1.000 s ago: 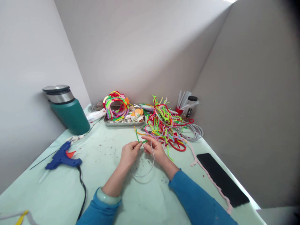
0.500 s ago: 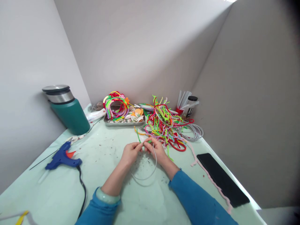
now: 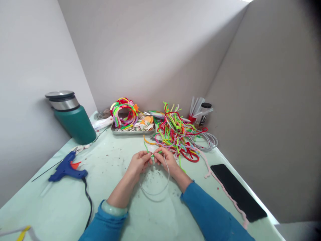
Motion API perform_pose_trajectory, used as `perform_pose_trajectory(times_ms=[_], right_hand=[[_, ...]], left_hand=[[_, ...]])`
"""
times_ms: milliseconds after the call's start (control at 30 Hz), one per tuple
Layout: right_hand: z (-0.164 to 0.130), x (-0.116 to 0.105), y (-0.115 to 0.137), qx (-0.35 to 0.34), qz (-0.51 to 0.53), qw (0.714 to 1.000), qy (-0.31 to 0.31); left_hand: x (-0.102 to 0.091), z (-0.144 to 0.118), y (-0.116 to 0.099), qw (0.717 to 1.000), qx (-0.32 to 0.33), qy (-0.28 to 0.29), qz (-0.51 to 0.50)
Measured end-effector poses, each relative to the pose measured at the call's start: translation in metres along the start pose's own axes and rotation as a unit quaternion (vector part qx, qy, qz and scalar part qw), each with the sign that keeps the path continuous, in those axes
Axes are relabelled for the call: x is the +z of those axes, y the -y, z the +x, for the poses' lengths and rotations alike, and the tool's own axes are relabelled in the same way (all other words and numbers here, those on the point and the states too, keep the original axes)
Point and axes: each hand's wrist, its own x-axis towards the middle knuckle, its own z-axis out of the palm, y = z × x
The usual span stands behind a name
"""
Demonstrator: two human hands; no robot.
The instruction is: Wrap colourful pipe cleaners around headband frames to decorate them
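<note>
My left hand [image 3: 139,162] and my right hand [image 3: 167,161] meet fingertip to fingertip over the middle of the table. Both are closed in a pinch. Between them is a green pipe cleaner [image 3: 145,146], its free end poking up past my left fingers. A thin pale grey wire hoop [image 3: 154,194] hangs below, curving from my right fingers round towards my left hand. A bit of green shows at the right fingertips too. The fingers hide how the pipe cleaner lies around the wire.
A tangle of coloured pipe cleaners [image 3: 173,129] lies beyond my hands, with coiled grey wire [image 3: 209,142] beside it. A metal tray [image 3: 132,133] holds small pieces and wrapped hoops [image 3: 124,112]. At left are a blue glue gun [image 3: 66,169] and green bottle [image 3: 77,124]; right, a black phone-like slab [image 3: 238,192].
The green pipe cleaner's free end has shifted left and shows less length. My left fingers have moved slightly, and the wire hoop hangs a little wider. My right hand stays in place.
</note>
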Motion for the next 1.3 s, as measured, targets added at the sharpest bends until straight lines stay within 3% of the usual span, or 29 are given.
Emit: perform_pose_trajectory(times_ms=[200, 433, 733, 867, 1067, 1300], right_hand=[[0.0001, -0.0002, -0.0011, 0.003, -0.009, 1.000, -0.003], [0.0023, 0.0011, -0.0059, 0.007, 0.007, 1.000, -0.019], [-0.0002, 0.0006, 0.0010, 0.004, -0.004, 1.000, 0.012], [-0.0008, 0.0017, 0.0019, -0.002, -0.002, 1.000, 0.020], [0.0017, 0.0026, -0.0001, 0.009, 0.013, 1.000, -0.027], [0.0039, 0.0018, 0.0030, 0.007, 0.027, 0.998, -0.057]], left_hand=[[0.0009, 0.0039, 0.0029, 0.995, 0.036, -0.079, 0.046], [0.0007, 0.0069, 0.0069, 0.977, 0.112, -0.117, 0.140], [-0.0012, 0.0045, 0.0036, 0.985, 0.078, -0.066, 0.139], [-0.0019, 0.0059, 0.0060, 0.979, 0.078, -0.078, 0.171], [-0.0013, 0.0068, 0.0097, 0.958, 0.161, -0.136, 0.195], [-0.0007, 0.0054, 0.0088, 0.927, 0.234, -0.112, 0.272]])
